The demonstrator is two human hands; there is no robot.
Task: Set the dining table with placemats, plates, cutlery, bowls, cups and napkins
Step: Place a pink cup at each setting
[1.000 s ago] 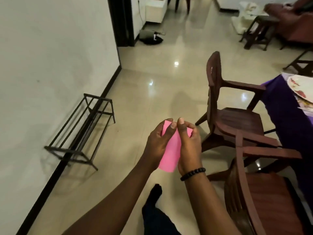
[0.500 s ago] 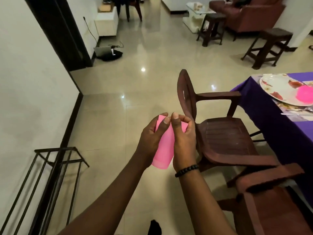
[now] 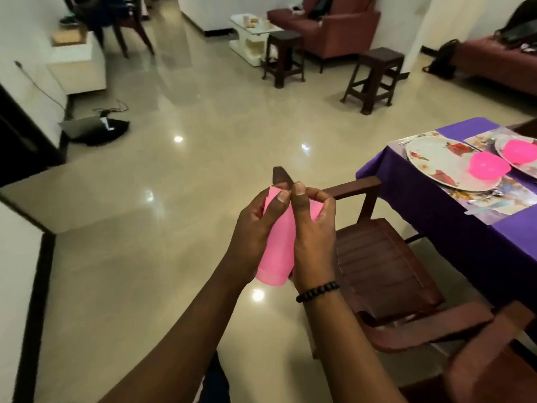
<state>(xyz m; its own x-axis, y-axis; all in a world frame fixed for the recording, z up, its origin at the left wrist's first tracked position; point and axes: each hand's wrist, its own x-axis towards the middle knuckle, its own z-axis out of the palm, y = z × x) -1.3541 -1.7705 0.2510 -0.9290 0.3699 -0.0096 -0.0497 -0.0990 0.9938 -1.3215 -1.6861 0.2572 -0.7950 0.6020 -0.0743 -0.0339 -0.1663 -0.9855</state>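
Out over the shiny tiled floor (image 3: 203, 170), well clear of the table, both hands are wrapped around a pink cup (image 3: 277, 245): the left hand (image 3: 252, 237) grips one side, the right hand (image 3: 312, 242) the other, thumbs meeting at the rim, a black bead bracelet (image 3: 318, 291) on the right wrist. Just beyond them stands a brown chair (image 3: 377, 257), drawn up to the purple-clothed table (image 3: 421, 205). On the table's near corner a floral plate (image 3: 436, 161) lies on a placemat (image 3: 494, 207), a pink bowl (image 3: 489, 168) resting on its far edge; a second pink bowl (image 3: 520, 151) sits on the next plate along. Cutlery (image 3: 482, 197) lies beside the near plate.
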